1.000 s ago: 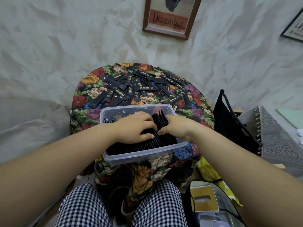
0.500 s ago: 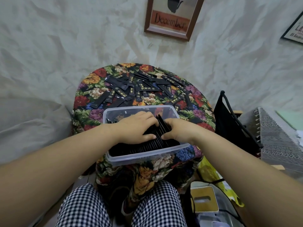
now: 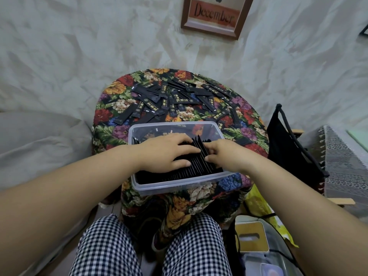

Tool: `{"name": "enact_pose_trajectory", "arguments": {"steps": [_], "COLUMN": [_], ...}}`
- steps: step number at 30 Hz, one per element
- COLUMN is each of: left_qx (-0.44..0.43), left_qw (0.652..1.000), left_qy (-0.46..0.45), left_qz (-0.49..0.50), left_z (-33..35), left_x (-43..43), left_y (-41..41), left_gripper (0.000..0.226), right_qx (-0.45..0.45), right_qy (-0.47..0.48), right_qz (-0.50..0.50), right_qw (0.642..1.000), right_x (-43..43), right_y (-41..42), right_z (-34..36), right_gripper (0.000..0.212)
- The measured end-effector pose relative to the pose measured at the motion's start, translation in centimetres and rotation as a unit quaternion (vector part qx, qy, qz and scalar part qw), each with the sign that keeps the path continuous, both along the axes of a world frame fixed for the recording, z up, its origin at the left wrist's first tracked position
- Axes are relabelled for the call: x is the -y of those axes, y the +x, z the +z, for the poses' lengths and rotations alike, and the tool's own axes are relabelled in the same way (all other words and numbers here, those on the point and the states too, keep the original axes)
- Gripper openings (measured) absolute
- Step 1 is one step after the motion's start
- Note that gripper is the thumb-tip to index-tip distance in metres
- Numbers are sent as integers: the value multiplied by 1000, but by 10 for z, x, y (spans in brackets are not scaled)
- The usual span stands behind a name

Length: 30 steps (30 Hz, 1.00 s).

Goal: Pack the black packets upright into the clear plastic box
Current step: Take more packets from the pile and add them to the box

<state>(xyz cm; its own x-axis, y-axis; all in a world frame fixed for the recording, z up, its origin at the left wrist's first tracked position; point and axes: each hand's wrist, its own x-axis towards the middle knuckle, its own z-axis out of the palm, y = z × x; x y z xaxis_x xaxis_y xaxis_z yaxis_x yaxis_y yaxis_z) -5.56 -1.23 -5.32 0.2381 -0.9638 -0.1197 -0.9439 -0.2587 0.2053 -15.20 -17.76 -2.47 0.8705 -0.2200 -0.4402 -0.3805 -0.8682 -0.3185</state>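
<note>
Head view, looking down at a small round table with a floral tablecloth (image 3: 111,132), centre of frame. The clear plastic box (image 3: 171,186) sits on the near edge of the table, just above the person's knees in checked trousers (image 3: 107,246).

The lower part of the box is filled with a row of black packets (image 3: 191,172) standing on edge, packed tight. A few at the top of the row, between the two hands, stick up higher and lean. The upper end of the box shows the cloth through its walls, plus a packet or two lying loose.

Left hand (image 3: 167,154): released, lying flat on the tops of the upright packets, fingers stretched toward the right of the frame, thumb resting on the packet edges. It grasps nothing.

Right hand (image 3: 225,154): fingers bent, fingertips (image 3: 210,155) against the raised packets. Thumb is hidden, so I cannot tell whether it pinches one or only pushes.

Loose black packets (image 3: 179,100) with gold print lie scattered flat in a pile across the upper half of the table, beyond the box.

Surroundings:
- framed "December" picture (image 3: 215,16) on the wall, top centre
- grey cushion (image 3: 39,140), left of frame
- black bag (image 3: 286,140), just right of the table
- patterned fringed cloth (image 3: 342,166), far right
- yellow bag (image 3: 256,202) and a clear container (image 3: 251,236), lower right
</note>
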Motion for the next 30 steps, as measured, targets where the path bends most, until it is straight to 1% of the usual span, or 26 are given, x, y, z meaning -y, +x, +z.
{"name": "enact_pose_trajectory", "arguments": {"steps": [3, 5, 7, 9, 12, 16, 19, 21, 23, 25, 30], "left_qx": [12, 34, 64, 81, 84, 75, 54, 39, 32, 35, 1], "left_qw": [999, 997, 993, 990, 988, 989, 991, 994, 997, 999, 1000], "left_qy": [24, 58, 90, 110, 115, 110, 105, 85, 55, 27, -11], "left_qz": [-17, -25, -40, -48, -55, -67, -61, -51, -39, -29, -26], "left_z": [-1, -2, -3, -4, -4, -6, -5, -4, -3, -1, 0], "left_x": [-2, -3, -3, -2, 0, 3, 3, 3, 7, 15, 34], "left_y": [-1, -2, -4, -4, -5, -6, -6, -6, -5, -3, 0], "left_gripper": [48, 50, 53, 55, 55, 53, 54, 55, 56, 55, 55], "right_qx": [-4, 3, 8, 4, -18, -32, -26, -27, -29, -29, -21], "right_qy": [60, 85, 81, 65, 52, 45, 78, 98, 102, 96, 75], "right_qz": [-44, -66, -75, -76, -72, -73, -98, -108, -108, -104, -84], "right_qw": [997, 994, 994, 995, 996, 996, 992, 989, 988, 989, 993], "right_x": [1, -1, -2, -2, -1, 0, 3, 4, 5, 5, 5], "right_y": [-1, -1, 0, 1, 2, 2, 1, 1, 0, 0, -3], "right_z": [4, 9, 11, 13, 14, 13, 13, 14, 14, 14, 16], "right_gripper": [39, 45, 54, 52, 48, 51, 43, 36, 32, 32, 33]}}
